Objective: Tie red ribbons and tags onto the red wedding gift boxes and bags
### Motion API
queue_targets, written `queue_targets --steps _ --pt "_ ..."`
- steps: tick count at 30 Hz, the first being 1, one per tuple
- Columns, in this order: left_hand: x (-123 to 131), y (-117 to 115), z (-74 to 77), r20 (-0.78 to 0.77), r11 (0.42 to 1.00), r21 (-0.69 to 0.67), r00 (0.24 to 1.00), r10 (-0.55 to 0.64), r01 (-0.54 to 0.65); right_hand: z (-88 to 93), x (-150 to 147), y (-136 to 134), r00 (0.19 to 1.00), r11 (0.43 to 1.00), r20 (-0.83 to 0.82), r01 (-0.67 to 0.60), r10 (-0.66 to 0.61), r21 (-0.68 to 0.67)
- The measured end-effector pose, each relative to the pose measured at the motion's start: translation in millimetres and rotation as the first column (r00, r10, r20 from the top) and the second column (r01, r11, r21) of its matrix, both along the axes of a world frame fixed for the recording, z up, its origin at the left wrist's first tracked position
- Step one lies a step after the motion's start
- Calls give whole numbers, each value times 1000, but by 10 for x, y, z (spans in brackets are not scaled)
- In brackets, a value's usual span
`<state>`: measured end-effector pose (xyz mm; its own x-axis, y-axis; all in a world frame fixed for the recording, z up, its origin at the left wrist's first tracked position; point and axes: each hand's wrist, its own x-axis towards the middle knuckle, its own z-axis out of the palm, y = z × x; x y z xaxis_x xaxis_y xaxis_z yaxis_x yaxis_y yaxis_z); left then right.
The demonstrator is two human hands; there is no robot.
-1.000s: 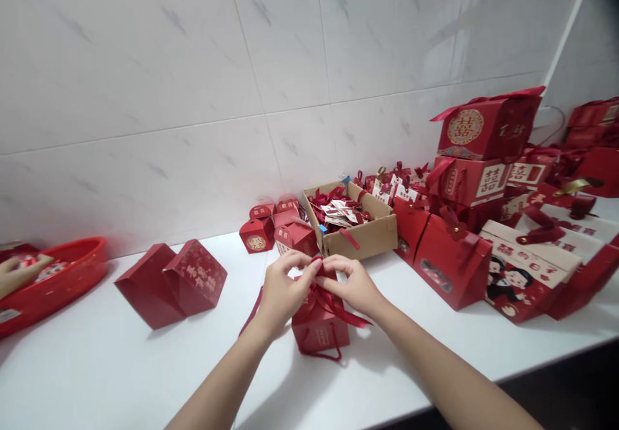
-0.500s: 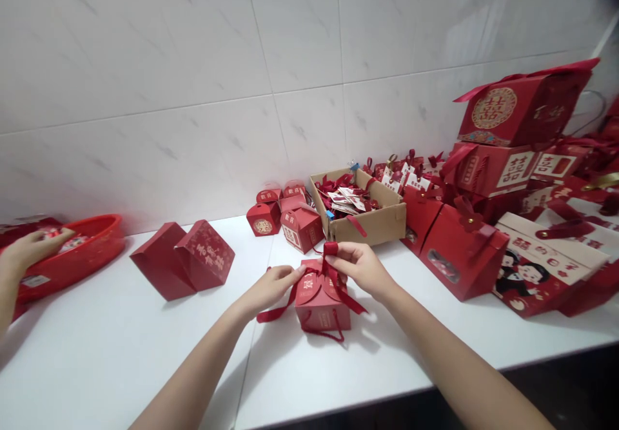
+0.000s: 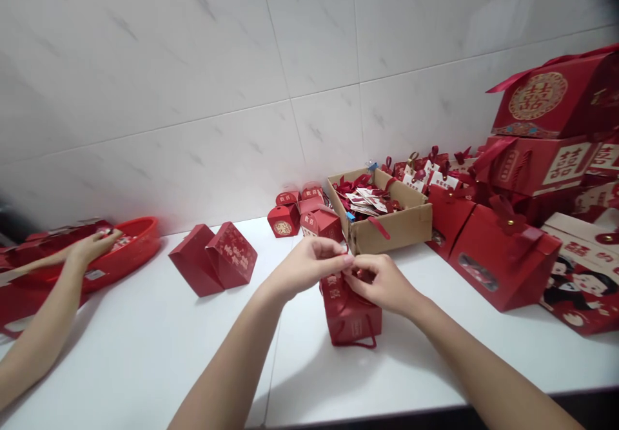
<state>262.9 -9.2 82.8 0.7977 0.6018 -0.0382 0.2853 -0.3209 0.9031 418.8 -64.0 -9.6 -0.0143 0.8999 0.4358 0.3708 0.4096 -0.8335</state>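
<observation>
A small red gift box [image 3: 351, 314] with a dark red ribbon stands on the white counter [image 3: 145, 352] in front of me. My left hand [image 3: 307, 263] and my right hand [image 3: 380, 282] meet just above its top, fingers pinched together on the ribbon. The ribbon itself is mostly hidden under my fingers. A thin red cord handle hangs down the box's front.
Behind the box are a cardboard box [image 3: 387, 220] of ribbons and tags and several small red boxes [image 3: 302, 214]. Two folded red boxes [image 3: 213, 263] lie to the left. Larger red gift boxes [image 3: 503, 256] stack at the right. Another person's hand [image 3: 91, 248] reaches into a red tray [image 3: 128, 253].
My left hand has come up from the box's left side to meet my right hand over the top. The loose ribbon tail on the left is gone from sight. The view has shifted left.
</observation>
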Motion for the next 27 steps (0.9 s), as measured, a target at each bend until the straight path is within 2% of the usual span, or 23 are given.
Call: queue_targets --steps 3,6,9,12,14,16,19,23,27 --pt "143 125 -43 75 997 47 996 56 -60 -12 13 -15 996 999 90 -4 1 34" --pt "213 232 -141 136 989 92 985 107 -120 -36 10 11 996 997 40 83 -83 11" --pt "180 231 -286 204 967 149 964 173 -206 -56 7 39 995 994 -26 99 -100 -35" --pt "67 154 -442 245 893 302 932 266 -334 -63 -2 46 996 996 -39 75 -77 -47" --pt "-15 115 -522 217 851 387 932 290 -355 -68 -16 40 997 997 -15 70 -70 -8" --pt "-79 108 -573 184 887 347 950 254 -305 -76 -33 32 997 997 -1 76 -76 26" --pt "-135 144 -621 195 956 201 965 173 -212 -99 -53 25 995 997 -68 80 -79 14" --pt "-166 168 -705 205 975 149 970 133 -165 -142 -66 29 982 995 -169 95 -90 18" --pt "-149 97 -758 260 988 71 959 112 -135 -163 -74 27 986 994 -136 106 -99 40"
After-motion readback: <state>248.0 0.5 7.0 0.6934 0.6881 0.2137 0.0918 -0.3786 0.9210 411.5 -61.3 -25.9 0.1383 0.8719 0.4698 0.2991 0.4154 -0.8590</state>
